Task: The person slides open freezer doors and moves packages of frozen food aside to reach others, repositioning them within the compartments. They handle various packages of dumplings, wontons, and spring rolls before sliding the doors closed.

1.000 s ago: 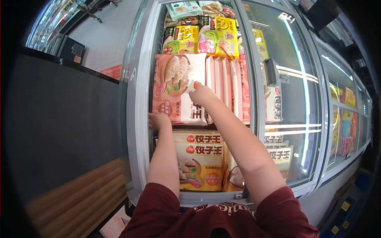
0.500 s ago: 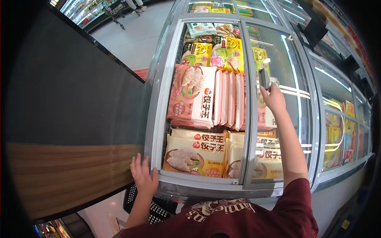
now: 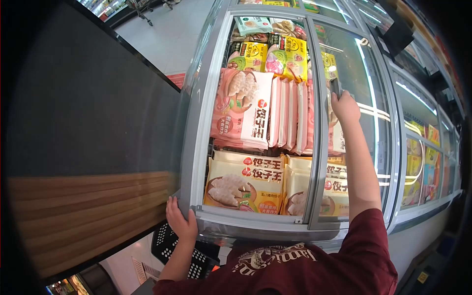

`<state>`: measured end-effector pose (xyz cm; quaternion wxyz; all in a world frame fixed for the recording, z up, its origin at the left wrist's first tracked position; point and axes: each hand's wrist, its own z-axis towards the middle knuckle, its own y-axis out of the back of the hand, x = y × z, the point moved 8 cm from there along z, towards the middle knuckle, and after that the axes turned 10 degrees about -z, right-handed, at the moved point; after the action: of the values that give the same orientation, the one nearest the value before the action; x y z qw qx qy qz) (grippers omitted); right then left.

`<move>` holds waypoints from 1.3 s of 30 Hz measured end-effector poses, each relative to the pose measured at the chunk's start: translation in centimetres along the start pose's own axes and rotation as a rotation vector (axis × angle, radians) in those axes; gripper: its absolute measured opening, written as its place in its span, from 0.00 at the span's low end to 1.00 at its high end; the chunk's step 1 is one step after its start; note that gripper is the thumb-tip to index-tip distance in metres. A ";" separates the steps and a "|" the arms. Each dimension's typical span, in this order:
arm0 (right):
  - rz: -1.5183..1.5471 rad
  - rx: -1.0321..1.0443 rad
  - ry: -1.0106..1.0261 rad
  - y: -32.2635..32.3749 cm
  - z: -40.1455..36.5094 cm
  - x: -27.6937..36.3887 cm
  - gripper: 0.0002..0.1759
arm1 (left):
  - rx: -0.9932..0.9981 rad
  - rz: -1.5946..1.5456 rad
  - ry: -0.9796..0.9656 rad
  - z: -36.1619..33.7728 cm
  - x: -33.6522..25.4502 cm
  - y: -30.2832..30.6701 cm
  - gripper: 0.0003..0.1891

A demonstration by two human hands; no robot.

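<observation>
My right hand (image 3: 346, 105) grips the dark handle (image 3: 335, 87) of the freezer's sliding glass door (image 3: 351, 64). At the near-left corner of the freezer, my left hand (image 3: 182, 221) rests against the grey frame (image 3: 195, 194), its fingers extended and holding nothing. Through the opening left of the door show pink-and-white bags of frozen dumplings (image 3: 243, 110), one lying flat and several standing on edge. Nearer me lie cream-and-yellow dumpling bags (image 3: 246, 182). Yellow and black food packs (image 3: 286, 56) sit farther back, with a pale green pack (image 3: 253, 24) behind them.
A dark panel with a wood-grain lower part (image 3: 88, 196) stands left of the freezer. Below my left hand is a black perforated basket (image 3: 167, 243). Further freezer sections (image 3: 418, 137) continue to the right. A shopping cart (image 3: 142, 10) stands across the aisle.
The glass door has slid a little to the right with my right hand on its handle, uncovering more of the pink bags. My left hand stays at the corner, fingers less spread.
</observation>
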<state>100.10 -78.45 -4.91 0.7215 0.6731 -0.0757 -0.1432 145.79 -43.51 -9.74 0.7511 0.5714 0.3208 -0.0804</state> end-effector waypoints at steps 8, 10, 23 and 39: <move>0.115 0.153 0.034 -0.9 -1.4 3.8 0.27 | 0.030 -0.030 0.007 0.1 0.0 -0.2 0.28; 0.170 0.211 0.070 -0.4 -2.2 6.5 0.28 | 0.028 -0.040 0.011 0.1 0.3 -0.2 0.28; 0.738 0.443 0.356 -1.2 -7.6 27.4 0.22 | 0.076 -0.148 -0.004 0.0 0.7 -0.3 0.37; 0.721 0.264 0.387 -2.5 -7.5 29.8 0.23 | 0.166 0.072 -0.116 0.3 -1.2 -0.7 0.25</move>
<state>130.30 -80.66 -10.51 0.6339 0.7048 -0.1870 0.2579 144.64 -44.33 -9.60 0.7208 0.6374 0.2481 -0.1128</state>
